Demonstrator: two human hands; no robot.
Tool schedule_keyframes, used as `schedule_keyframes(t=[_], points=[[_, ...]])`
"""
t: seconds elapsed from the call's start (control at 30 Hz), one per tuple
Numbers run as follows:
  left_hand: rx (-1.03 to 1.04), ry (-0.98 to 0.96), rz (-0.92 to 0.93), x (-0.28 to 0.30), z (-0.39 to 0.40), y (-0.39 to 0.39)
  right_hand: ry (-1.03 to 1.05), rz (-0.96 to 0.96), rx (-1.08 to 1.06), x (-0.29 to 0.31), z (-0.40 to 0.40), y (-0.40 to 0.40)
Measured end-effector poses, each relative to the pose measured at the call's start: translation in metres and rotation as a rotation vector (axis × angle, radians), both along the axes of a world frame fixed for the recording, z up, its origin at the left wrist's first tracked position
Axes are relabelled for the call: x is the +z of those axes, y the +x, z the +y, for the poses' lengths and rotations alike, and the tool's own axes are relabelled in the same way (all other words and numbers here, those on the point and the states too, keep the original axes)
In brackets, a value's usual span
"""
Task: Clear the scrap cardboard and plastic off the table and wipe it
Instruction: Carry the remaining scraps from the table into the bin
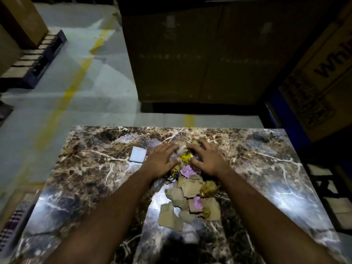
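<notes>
A heap of torn cardboard and crumpled plastic lies mid-table. Left hand and right hand press flat, fingers spread, on the heap's far end, nearly touching each other. A white pad sits just left of the heap.

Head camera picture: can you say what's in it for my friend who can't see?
Two hands, left hand and right hand, press on a scrap pile of cardboard and crinkly plastic on a marble table. A small white pad lies left of them.
</notes>
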State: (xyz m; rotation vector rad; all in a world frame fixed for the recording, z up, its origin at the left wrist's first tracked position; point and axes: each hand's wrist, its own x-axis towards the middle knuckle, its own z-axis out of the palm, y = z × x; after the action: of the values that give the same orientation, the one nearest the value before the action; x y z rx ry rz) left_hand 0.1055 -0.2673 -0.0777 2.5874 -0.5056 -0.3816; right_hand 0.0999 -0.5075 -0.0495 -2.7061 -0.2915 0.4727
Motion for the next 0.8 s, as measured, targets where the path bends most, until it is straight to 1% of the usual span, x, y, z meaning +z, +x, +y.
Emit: schedule_keyframes(t=[0.1, 0.17, 0.27, 0.33, 0.4, 0.47, 0.5, 0.6, 0.7, 0.8], points=[[-0.053, -0.01, 0.009, 0.003, -0.003, -0.032, 0.029, 0.011, -0.003, -0.002, -0.002, -0.044], [-0.078, 0.004, 0.027, 0.007, -0.004, -0.055, 0.015, 0.003, 0.002, -0.001, -0.005, -0.074], [-0.09, 0.044, 0.044, 0.018, 0.001, -0.076, -0.02, -0.002, 0.024, 0.006, -0.014, -0.098], [-0.011, 0.005, -0.027, 0.029, 0.01, -0.073, 0.0, -0.059, -0.012, 0.017, -0.027, -0.093], [0.135, -0.002, -0.099, 0.034, 0.026, -0.061, 0.015, -0.11, -0.099, 0.022, -0.048, -0.08], [0.273, 0.059, -0.071, 0.026, 0.05, -0.051, 0.029, -0.11, -0.172, 0.018, -0.072, -0.073], [0.299, 0.089, -0.027, 0.021, 0.063, -0.051, 0.052, -0.084, -0.194, 0.014, -0.081, -0.075], [0.229, 0.112, 0.039, 0.006, 0.095, -0.067, 0.09, 0.013, -0.164, -0.003, -0.092, -0.102], [0.212, 0.061, 0.013, 0.005, 0.107, -0.1, 0.086, 0.012, -0.098, -0.019, -0.088, -0.145], [0.244, 0.046, 0.022, 0.005, 0.117, -0.136, 0.197, 0.002, -0.117, -0.019, -0.084, -0.176]])
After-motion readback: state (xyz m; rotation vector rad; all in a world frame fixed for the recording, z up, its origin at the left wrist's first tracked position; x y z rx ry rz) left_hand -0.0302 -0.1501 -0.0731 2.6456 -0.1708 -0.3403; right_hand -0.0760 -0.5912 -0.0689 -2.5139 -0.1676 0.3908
